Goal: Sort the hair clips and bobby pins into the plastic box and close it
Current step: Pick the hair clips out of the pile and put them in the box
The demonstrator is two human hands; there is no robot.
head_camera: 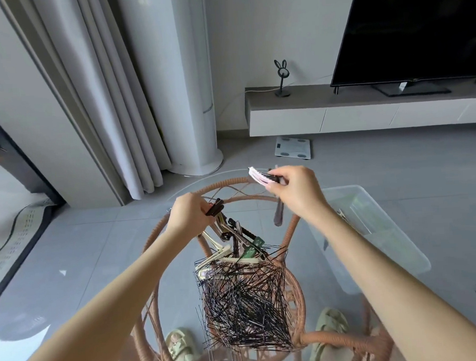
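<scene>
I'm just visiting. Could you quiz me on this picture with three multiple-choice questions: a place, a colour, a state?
1. Relative to the bobby pins, the clear plastic box lies: A left; B right; C underneath.
2. The bobby pins are: A gold; B red; C black.
3. The right hand is: A pinching pink hair clips; B flat on the table; C empty.
Answers: B, the box sits on the pile's right; C, the whole pile is black; A, fingers curl round the clips.
</scene>
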